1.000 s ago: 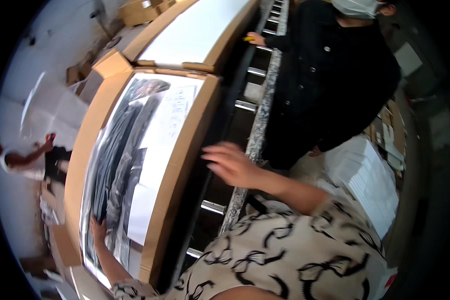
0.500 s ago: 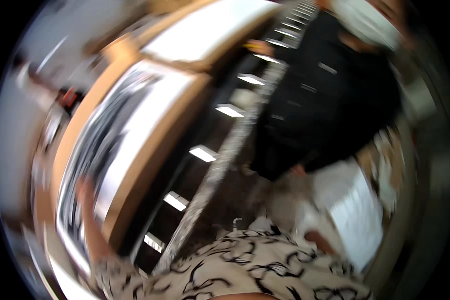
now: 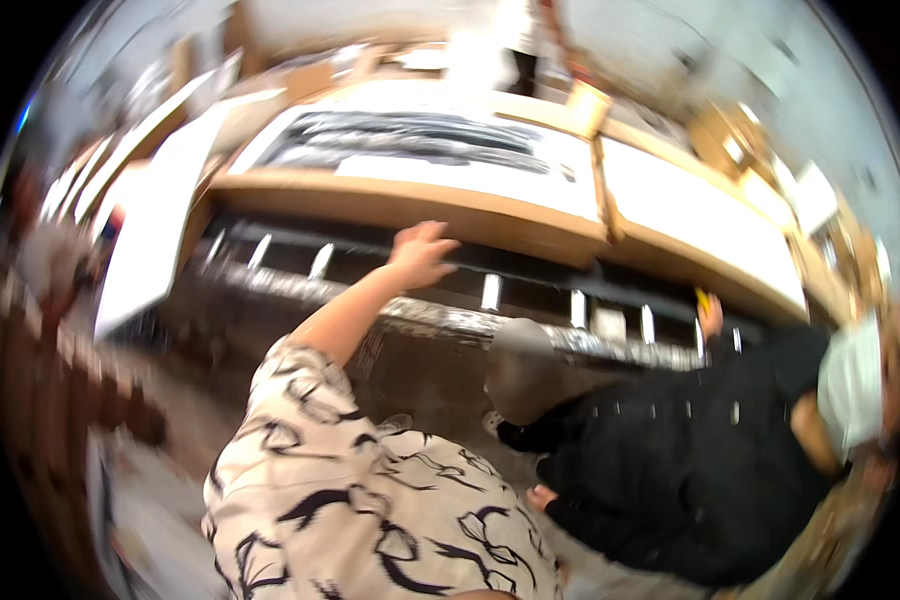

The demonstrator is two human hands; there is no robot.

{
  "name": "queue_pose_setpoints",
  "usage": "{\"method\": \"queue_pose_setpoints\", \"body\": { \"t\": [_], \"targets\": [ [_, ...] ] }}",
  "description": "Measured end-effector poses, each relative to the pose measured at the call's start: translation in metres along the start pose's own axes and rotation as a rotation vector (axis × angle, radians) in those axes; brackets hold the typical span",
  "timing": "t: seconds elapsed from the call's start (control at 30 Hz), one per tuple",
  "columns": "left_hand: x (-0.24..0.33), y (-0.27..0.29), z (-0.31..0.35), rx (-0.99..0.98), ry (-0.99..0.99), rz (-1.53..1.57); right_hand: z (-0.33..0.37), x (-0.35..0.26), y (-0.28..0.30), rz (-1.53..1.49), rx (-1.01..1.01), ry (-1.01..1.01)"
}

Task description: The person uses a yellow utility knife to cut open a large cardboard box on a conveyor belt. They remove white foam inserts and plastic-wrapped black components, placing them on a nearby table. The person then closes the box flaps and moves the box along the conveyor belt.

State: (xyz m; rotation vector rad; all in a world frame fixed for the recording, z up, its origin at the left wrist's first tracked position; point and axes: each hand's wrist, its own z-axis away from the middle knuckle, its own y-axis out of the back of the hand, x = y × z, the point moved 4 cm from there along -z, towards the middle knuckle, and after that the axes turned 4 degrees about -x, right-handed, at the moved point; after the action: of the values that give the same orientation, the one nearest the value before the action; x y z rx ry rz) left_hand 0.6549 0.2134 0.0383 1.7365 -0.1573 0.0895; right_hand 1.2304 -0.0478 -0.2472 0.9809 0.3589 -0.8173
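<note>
My left hand [image 3: 422, 255] is stretched out with its fingers apart and nothing in it. It hovers over the black-framed roller conveyor [image 3: 491, 292], close to the near side of a long open cardboard box [image 3: 470, 212]. Inside that box, dark bars or strips wrapped in clear plastic [image 3: 400, 140] lie beside white sheeting; blur hides their exact kind. My right hand does not show.
A co-worker in black [image 3: 680, 440] stands close on my right, one hand [image 3: 710, 316] at the conveyor holding something yellow. A second box with a white top [image 3: 700, 205] adjoins the first. At left a white panel [image 3: 160, 220] leans out. Cartons [image 3: 730, 140] stand behind.
My view has swung round, so the conveyor and boxes now run across it. My left hand has left the wrapped things in the box and is now over the conveyor.
</note>
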Motion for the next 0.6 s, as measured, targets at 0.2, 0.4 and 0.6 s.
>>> {"method": "queue_pose_setpoints", "body": {
  "t": [0.2, 0.4, 0.6],
  "targets": [
    [0.009, -0.001, 0.009, 0.094, 0.120, 0.026, -0.032, 0.001, 0.030, 0.108, -0.121, 0.000],
    [-0.014, -0.016, -0.022, 0.113, 0.248, -0.069, -0.009, 0.021, 0.041, 0.093, -0.054, -0.128],
    [0.033, -0.006, -0.053, -0.116, 0.230, -0.123, 0.096, 0.112, 0.031, -0.043, 0.122, -0.412]
  ]
}}
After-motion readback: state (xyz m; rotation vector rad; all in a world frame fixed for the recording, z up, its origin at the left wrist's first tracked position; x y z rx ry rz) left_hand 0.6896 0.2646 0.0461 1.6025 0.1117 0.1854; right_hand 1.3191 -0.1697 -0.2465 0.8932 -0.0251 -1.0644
